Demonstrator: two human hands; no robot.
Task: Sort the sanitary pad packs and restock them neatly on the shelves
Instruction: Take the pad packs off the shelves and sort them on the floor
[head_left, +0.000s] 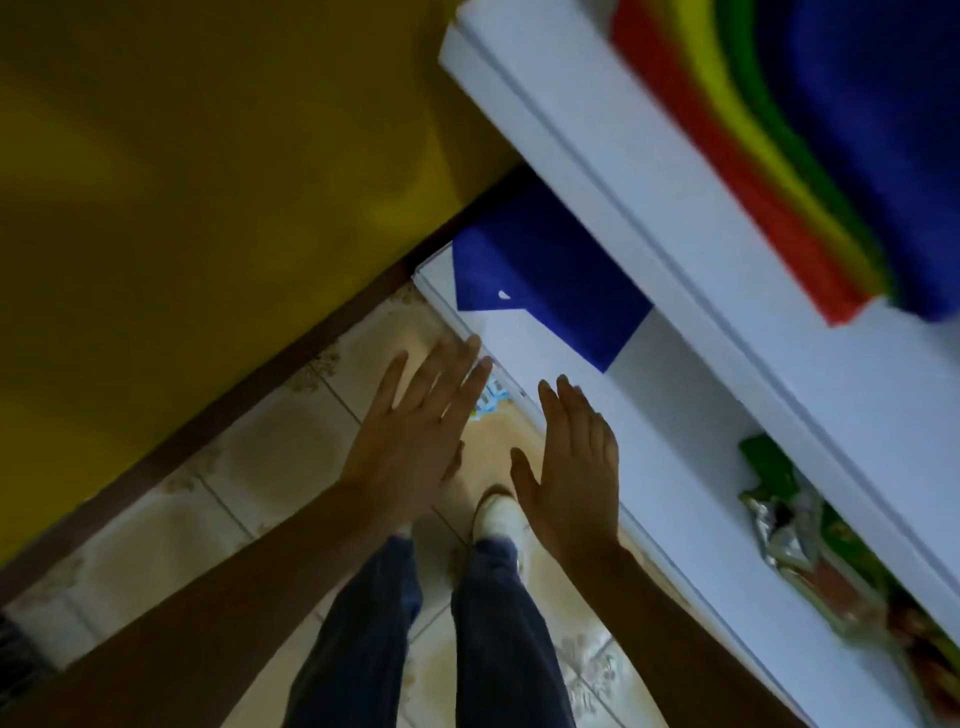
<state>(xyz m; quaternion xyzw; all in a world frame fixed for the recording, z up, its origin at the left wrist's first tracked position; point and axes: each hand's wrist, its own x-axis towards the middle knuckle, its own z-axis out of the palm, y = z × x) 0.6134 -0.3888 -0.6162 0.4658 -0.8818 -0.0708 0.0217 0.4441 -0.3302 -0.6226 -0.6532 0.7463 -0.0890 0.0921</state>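
Both my hands are stretched out in front of me with straight fingers and hold nothing. My left hand (415, 441) hovers over the tiled floor, its fingertips near the corner of the lower white shelf (566, 374). My right hand (571, 467) is beside that shelf's front edge. A dark blue pack (540, 270) lies at the far end of the lower shelf. Green and silver packs (795, 514) lie further right on it. On the upper shelf (597, 145), red, yellow, green and blue packs (779, 130) are blurred.
A yellow wall (208, 182) with a brown skirting board runs along the left. Beige tiles (249, 467) cover the floor. My legs in dark trousers and a white shoe (493, 514) stand below the hands. A small blue-and-white item (491, 397) lies on the floor by the shelf.
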